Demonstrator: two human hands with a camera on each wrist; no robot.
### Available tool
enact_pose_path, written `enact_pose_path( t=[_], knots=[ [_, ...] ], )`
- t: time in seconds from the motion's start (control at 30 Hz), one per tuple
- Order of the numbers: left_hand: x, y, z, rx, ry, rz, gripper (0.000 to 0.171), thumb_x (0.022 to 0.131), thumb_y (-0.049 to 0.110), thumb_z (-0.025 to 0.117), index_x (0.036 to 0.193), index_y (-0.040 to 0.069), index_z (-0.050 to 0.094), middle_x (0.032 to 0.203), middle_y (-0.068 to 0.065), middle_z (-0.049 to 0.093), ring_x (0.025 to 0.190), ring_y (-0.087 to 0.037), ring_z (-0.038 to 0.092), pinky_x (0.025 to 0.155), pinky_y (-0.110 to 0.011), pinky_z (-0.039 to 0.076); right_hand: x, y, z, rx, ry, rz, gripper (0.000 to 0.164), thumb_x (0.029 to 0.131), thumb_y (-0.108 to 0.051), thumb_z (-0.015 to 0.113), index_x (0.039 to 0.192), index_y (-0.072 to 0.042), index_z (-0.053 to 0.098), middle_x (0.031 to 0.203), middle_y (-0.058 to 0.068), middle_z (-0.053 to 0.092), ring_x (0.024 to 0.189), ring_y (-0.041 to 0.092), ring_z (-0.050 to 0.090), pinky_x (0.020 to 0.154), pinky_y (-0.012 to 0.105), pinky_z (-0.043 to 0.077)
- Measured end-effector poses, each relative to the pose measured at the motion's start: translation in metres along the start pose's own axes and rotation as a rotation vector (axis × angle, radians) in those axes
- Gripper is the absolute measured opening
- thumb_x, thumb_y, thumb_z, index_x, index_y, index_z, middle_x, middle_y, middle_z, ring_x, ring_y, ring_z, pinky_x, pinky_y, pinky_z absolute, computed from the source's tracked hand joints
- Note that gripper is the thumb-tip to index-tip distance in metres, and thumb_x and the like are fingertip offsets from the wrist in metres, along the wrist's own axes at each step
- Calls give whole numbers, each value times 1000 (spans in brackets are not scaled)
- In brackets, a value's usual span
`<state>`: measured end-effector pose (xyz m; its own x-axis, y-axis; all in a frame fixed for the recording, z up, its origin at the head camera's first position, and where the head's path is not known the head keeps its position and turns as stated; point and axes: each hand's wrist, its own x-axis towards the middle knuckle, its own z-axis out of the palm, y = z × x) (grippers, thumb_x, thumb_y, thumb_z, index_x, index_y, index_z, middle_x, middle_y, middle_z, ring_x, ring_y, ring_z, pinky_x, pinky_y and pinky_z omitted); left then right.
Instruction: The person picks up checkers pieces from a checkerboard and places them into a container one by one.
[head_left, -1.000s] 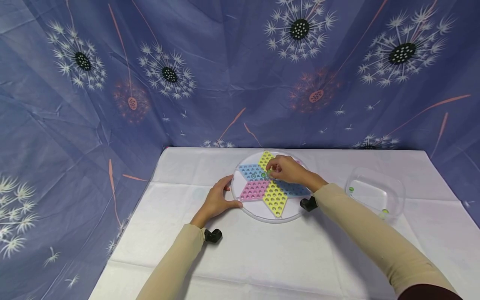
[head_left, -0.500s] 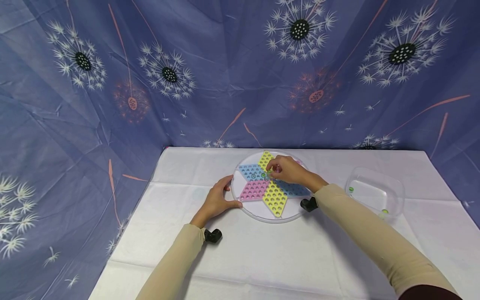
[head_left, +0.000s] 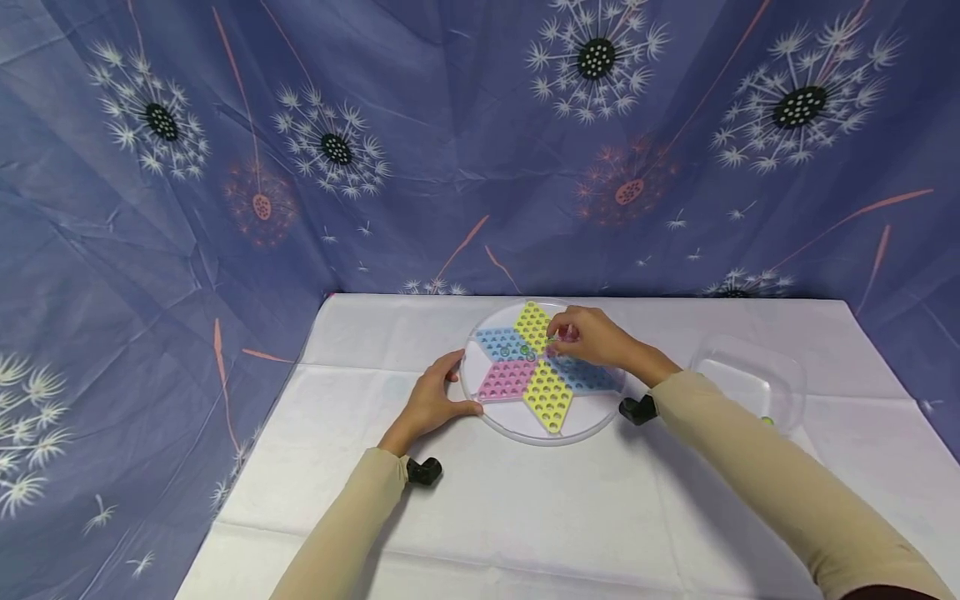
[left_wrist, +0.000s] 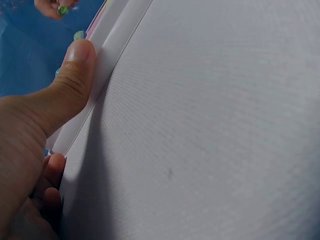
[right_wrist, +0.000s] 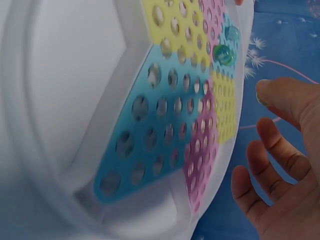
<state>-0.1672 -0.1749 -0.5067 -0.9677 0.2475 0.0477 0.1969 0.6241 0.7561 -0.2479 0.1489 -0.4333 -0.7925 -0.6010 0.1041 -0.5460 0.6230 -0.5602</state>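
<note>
The round game board [head_left: 590, 417] lies under the right hand [head_left: 592, 337], whose fingers pinch a green marble [left_wrist: 62, 9] near its middle, with other marbles [head_left: 525, 351] just left of the fingertips; the left hand [head_left: 431, 404] curves thumb and fingers round its left rim. Beyond the right fingers, the far rim nears the table edge [head_left: 660, 299]; white cloth [head_left: 540, 508] spreads nearer, and rightward, past a gap, stands a clear tray [head_left: 738, 379].

No lettering — or numbers (anywhere) — legible.
</note>
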Motion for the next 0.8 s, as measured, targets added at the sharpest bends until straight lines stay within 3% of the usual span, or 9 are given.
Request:
enact_pose_path(
  t=[0.27, 0.8],
  knots=[
    [1, -2, 1, -7, -1, -4, 108, 69, 30, 98, 158, 11, 39, 123, -8, 57, 107, -23, 51, 100, -42, 39, -26, 13, -19, -37, 37, -14, 18, 90, -11, 80, 107, -7, 76, 93, 2, 66, 85, 23, 61, 77, 43, 51],
    [0, 1, 2, -4, -6, -7, 108, 69, 29, 98, 158, 9, 40, 118, -9, 56, 106, -25, 50, 99, -43, 39, -86, 40, -49, -84, 105, 74, 17, 90, -11, 80, 106, -11, 75, 93, 0, 64, 84, 19, 55, 72, 39, 48]
  ],
)
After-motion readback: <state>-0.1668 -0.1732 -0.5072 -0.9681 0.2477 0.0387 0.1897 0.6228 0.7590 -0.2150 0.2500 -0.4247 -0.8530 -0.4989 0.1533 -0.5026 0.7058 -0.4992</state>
